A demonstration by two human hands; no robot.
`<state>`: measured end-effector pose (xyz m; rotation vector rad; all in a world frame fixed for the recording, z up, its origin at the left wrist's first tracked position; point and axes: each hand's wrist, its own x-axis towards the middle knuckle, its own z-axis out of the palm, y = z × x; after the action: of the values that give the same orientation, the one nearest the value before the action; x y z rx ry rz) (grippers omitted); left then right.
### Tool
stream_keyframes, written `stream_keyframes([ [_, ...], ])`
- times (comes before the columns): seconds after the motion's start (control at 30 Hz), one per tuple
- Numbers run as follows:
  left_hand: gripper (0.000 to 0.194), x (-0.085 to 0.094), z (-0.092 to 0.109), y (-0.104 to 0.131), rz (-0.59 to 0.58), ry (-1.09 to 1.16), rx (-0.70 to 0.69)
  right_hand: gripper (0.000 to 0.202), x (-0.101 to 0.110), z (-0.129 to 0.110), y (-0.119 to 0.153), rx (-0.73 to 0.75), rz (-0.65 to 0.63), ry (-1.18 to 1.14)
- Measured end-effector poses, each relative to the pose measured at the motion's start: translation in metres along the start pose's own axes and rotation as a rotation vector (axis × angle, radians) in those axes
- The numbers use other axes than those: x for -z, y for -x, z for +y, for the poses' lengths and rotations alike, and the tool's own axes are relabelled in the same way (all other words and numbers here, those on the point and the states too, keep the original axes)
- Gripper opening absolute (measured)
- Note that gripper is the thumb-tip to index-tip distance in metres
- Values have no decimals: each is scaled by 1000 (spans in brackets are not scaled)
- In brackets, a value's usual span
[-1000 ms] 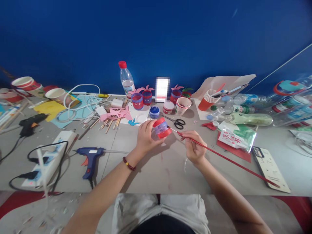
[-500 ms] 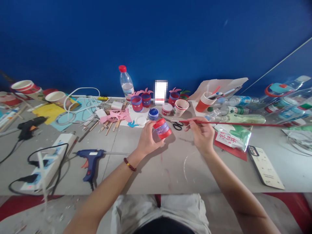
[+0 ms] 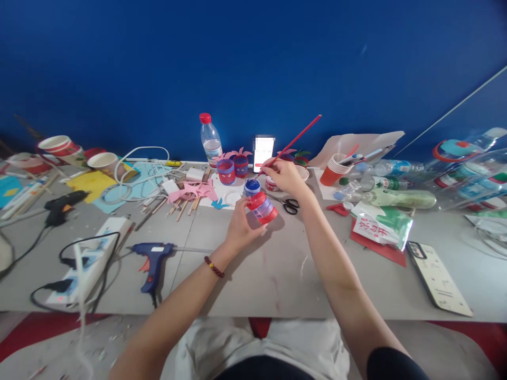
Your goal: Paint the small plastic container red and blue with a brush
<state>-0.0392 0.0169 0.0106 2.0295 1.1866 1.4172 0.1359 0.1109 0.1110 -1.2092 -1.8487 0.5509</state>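
Observation:
My left hand [image 3: 240, 224] grips a small cup-like piece [image 3: 261, 208] painted red with a purple-blue band, tilted above the table. My right hand [image 3: 283, 176] pinches a long red-handled paintbrush [image 3: 300, 136], its handle slanting up to the right. The brush tip points down at the open jar of blue paint [image 3: 252, 186]; whether it touches the paint I cannot tell. Partly behind the right hand are a red paint jar [image 3: 271, 183] and a paper cup [image 3: 303, 173]. Scissors [image 3: 291, 205] lie just below that hand.
Painted cups with pink paper leaves [image 3: 226, 172] stand behind, beside a bottle [image 3: 210, 140] and a lit phone [image 3: 263, 150]. A blue glue gun [image 3: 152, 264] and a power strip [image 3: 91, 264] lie left. Plastic bottles [image 3: 400, 182] and another phone [image 3: 439, 277] are right.
My right hand has moved left and forward to the blue paint jar, and the brush has swung from nearly level to steeply slanted. The left hand still holds the painted piece.

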Motion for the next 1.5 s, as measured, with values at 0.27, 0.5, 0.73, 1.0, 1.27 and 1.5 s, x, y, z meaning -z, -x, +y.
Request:
stream_keyframes([
  [0.27,73,-1,-3,0,-29,-15,-2,23,-20,17,-5,74,-125,114],
  [0.5,74,0,1,1,-48,-42,23,22,-23,15,-4,7,-141,219],
  [0.73,74,-1,4,1,-54,-40,29,23,-23,21,-6,33,-87,209],
  [1.0,73,-1,2,1,-58,-54,4,21,-23,14,-3,-19,-127,263],
  [1.27,74,-1,3,1,-67,-60,3,22,-30,14,-4,-2,-90,265],
  [1.5,74,-1,3,1,-61,-58,4,22,-30,11,-4,-70,-100,319],
])
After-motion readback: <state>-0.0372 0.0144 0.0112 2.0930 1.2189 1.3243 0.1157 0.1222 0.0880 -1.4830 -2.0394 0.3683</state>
